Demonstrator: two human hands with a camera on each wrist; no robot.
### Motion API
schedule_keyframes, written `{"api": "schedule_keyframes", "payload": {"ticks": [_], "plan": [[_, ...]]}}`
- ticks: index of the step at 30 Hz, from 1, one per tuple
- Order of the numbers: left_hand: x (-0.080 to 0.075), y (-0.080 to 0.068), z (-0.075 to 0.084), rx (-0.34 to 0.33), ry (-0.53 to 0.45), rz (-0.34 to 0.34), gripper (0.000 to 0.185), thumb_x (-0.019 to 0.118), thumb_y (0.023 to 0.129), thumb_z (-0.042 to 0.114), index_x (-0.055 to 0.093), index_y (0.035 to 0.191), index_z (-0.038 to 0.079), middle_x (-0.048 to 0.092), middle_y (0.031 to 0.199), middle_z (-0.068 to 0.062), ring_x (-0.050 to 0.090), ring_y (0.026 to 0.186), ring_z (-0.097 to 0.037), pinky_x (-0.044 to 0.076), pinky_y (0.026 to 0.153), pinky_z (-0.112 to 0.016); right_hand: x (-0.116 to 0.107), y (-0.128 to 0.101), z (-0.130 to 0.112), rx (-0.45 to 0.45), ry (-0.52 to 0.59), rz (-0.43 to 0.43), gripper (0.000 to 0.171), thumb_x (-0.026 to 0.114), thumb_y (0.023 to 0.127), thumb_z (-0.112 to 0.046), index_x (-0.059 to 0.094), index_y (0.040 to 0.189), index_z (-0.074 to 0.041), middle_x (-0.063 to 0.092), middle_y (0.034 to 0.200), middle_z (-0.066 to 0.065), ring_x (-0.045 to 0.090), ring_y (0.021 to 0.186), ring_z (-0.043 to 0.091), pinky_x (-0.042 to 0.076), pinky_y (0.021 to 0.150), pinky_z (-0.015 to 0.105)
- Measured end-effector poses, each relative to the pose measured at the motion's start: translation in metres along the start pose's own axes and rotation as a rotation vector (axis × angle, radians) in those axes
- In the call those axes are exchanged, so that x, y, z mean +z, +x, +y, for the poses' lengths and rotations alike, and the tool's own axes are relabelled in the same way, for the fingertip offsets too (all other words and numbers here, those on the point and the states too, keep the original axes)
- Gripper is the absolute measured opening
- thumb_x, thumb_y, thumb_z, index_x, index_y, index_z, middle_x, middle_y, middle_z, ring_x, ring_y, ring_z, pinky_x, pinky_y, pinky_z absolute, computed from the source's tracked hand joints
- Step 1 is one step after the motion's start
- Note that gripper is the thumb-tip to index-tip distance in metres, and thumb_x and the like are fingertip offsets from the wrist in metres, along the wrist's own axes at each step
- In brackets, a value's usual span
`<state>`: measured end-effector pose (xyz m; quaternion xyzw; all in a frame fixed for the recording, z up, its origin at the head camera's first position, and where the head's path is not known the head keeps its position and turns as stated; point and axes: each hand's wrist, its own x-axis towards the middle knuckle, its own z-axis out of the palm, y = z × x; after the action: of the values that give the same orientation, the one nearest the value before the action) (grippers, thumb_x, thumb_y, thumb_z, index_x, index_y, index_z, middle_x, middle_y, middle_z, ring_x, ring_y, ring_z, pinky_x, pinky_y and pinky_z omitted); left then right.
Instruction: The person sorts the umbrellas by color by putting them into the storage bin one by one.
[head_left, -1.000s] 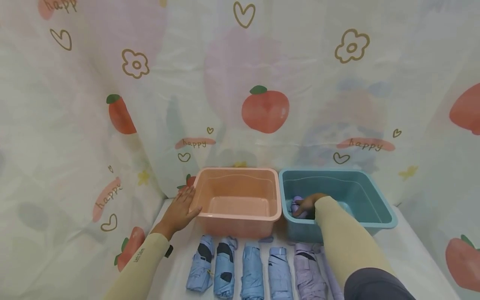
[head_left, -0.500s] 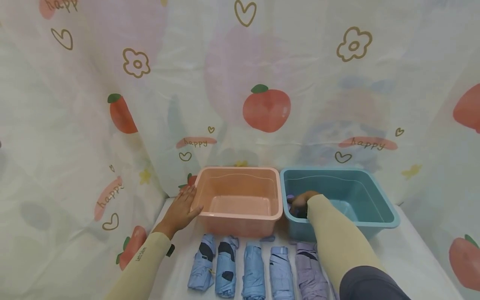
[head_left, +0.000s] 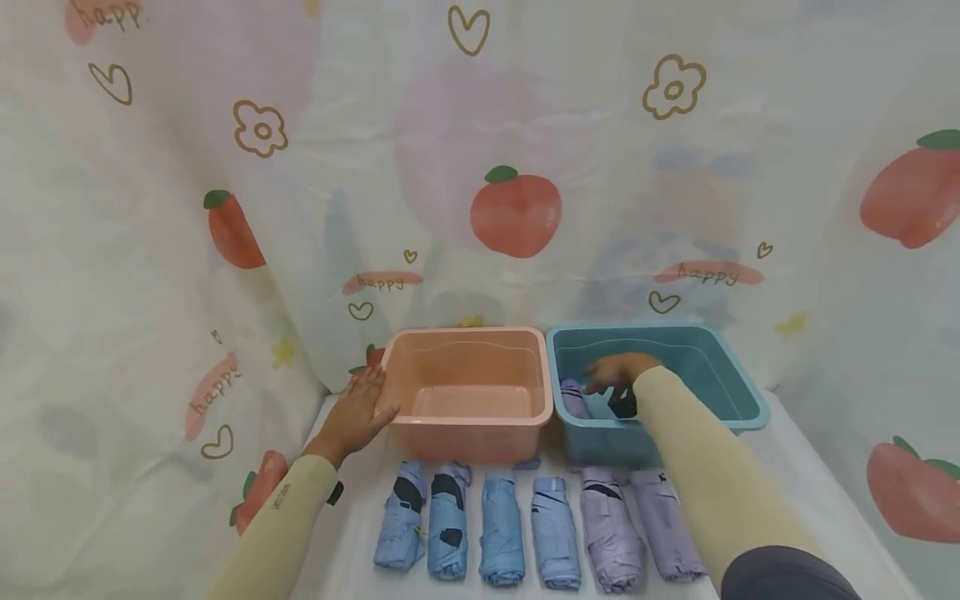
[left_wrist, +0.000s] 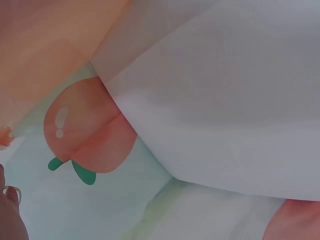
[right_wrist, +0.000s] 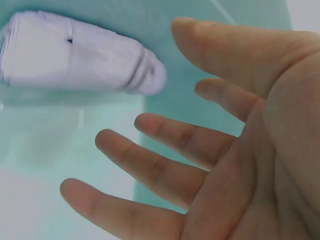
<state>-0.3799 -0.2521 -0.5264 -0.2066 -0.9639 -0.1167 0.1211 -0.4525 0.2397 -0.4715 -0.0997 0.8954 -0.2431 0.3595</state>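
A folded purple umbrella [right_wrist: 85,55] lies in the blue-green basin [head_left: 656,428] along its left wall. My right hand [head_left: 618,371] is over that basin, fingers spread and apart from the umbrella, as the right wrist view shows. With its fingers straight, my left hand [head_left: 358,414] rests against the left side of the orange basin [head_left: 468,437]. Only a bit of that hand's fingers [left_wrist: 11,215] shows at the edge of the left wrist view.
In front of the basins several folded umbrellas lie in a row: blue ones [head_left: 502,529] to the left, purple ones [head_left: 611,533] to the right. The white table [head_left: 795,492] meets a printed curtain [head_left: 585,208] behind and at both sides.
My right hand has let go of the purple umbrella, leaving it in the blue-green basin, and has risen. My left hand stays at the orange basin. The head view has shifted slightly.
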Motion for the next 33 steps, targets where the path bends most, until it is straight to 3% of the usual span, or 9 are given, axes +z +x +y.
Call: {"api": "schedule_keyframes", "payload": {"ticks": [6,11,15,19,27,30,33], "plan": [[0.000,-0.003,-0.003,-0.015,0.010,-0.016,0.077,0.046,0.098,0.049,0.031,0.148,-0.008,0.030,0.154,-0.020,0.024,0.142,-0.038,0.015,0.115,-0.053,-0.007,-0.030,0.009,-0.050,0.041,0.048,0.071,0.057,0.099,-0.028,0.021,0.154,-0.002,0.030,0.149,0.031,0.057,0.114,0.043,0.054,0.077,0.053],[0.002,-0.004,-0.003,-0.015,0.010,-0.004,0.077,0.046,0.099,0.050,0.030,0.148,-0.007,0.030,0.154,-0.019,0.023,0.142,-0.038,0.015,0.114,-0.053,-0.004,-0.061,0.027,-0.154,0.046,0.119,0.068,0.057,0.099,-0.026,0.023,0.153,-0.001,0.044,0.140,0.031,0.056,0.114,0.044,0.054,0.078,0.052],[0.004,-0.004,-0.003,-0.014,0.026,0.014,0.077,0.045,0.098,0.050,0.030,0.149,-0.007,0.031,0.153,-0.020,0.025,0.142,-0.038,0.015,0.114,-0.053,0.004,-0.092,0.049,-0.271,0.066,0.241,0.066,0.057,0.100,-0.026,0.027,0.152,0.001,0.049,0.134,0.031,0.057,0.113,0.043,0.053,0.080,0.052],[0.005,-0.006,-0.002,-0.021,0.021,0.025,0.076,0.046,0.098,0.049,0.031,0.148,-0.007,0.032,0.153,-0.020,0.026,0.142,-0.038,0.017,0.114,-0.054,0.018,-0.124,0.072,-0.337,0.021,0.420,0.068,0.058,0.099,-0.026,0.026,0.151,0.004,0.051,0.130,0.032,0.055,0.113,0.047,0.052,0.082,0.053],[0.011,-0.004,-0.002,-0.014,0.025,0.061,0.074,0.048,0.098,0.046,0.033,0.147,-0.007,0.034,0.153,-0.019,0.027,0.141,-0.037,0.018,0.114,-0.054,0.057,-0.173,0.110,-0.250,0.001,0.738,0.057,0.054,0.101,-0.030,0.038,0.147,0.001,0.057,0.126,0.028,0.058,0.109,0.047,0.049,0.082,0.059],[0.013,-0.003,-0.001,-0.013,0.014,0.046,0.075,0.047,0.098,0.047,0.031,0.149,-0.006,0.032,0.153,-0.019,0.026,0.142,-0.037,0.016,0.114,-0.054,0.075,-0.178,0.120,-0.203,0.025,0.770,0.052,0.054,0.101,-0.031,0.046,0.140,0.004,0.062,0.118,0.026,0.060,0.104,0.045,0.051,0.077,0.057],[0.011,-0.004,-0.001,-0.019,0.003,0.035,0.076,0.047,0.098,0.047,0.029,0.149,-0.006,0.030,0.154,-0.019,0.024,0.142,-0.038,0.014,0.114,-0.054,0.095,-0.174,0.129,-0.180,0.061,0.748,0.046,0.057,0.100,-0.028,0.054,0.132,0.005,0.066,0.107,0.022,0.063,0.097,0.040,0.053,0.073,0.053]]}}
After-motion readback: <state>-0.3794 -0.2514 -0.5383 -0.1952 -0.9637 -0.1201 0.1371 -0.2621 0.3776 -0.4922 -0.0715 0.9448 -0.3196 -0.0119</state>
